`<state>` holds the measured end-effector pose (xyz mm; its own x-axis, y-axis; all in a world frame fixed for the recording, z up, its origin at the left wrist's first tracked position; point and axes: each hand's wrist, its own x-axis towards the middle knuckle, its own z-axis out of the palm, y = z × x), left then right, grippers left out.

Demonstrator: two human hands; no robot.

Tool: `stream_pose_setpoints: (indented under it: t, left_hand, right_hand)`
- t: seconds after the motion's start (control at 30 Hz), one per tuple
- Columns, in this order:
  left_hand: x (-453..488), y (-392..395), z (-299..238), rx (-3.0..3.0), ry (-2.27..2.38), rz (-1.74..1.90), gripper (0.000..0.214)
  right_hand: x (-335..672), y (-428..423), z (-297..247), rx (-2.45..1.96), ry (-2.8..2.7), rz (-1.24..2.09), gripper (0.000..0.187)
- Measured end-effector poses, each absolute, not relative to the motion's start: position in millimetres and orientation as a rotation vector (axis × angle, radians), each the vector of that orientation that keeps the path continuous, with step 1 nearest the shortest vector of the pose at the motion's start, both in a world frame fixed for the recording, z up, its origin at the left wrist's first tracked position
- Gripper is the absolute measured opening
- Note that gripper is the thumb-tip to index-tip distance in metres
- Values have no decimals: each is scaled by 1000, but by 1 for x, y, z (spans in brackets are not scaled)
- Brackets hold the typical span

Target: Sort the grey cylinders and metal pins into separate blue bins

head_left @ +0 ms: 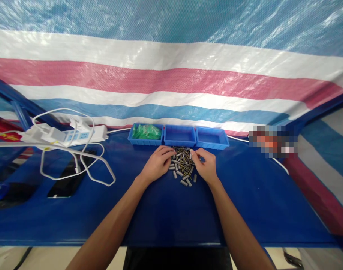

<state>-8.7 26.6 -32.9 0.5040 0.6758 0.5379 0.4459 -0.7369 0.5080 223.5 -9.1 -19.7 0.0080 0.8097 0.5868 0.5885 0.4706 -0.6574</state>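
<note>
Near the worktop's (165, 213) far edge, just before three blue bins (179, 142), the pile of small metal pieces (183, 165) lies between the left hand (158, 162) and right hand (205, 166), fingers curled onto it; whether either pinches a piece cannot be told.

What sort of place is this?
Likely a makeshift small-parts workbench: striped tarpaulin hangs behind a blue table, three small blue bins stand in a row, and a pile of small metal parts lies before them.
</note>
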Motion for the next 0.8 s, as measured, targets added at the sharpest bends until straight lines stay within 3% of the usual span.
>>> stream_pose_setpoints:
  t: [0.23, 0.8]
  left_hand:
    - [-2, 12, -13, 2206, 866, 1119, 19]
    - [-9, 21, -13, 2088, 976, 1219, 18]
  right_hand:
    - [215, -22, -21, -1133, -1825, 280, 26]
    - [215, -23, -28, -1148, -1898, 312, 20]
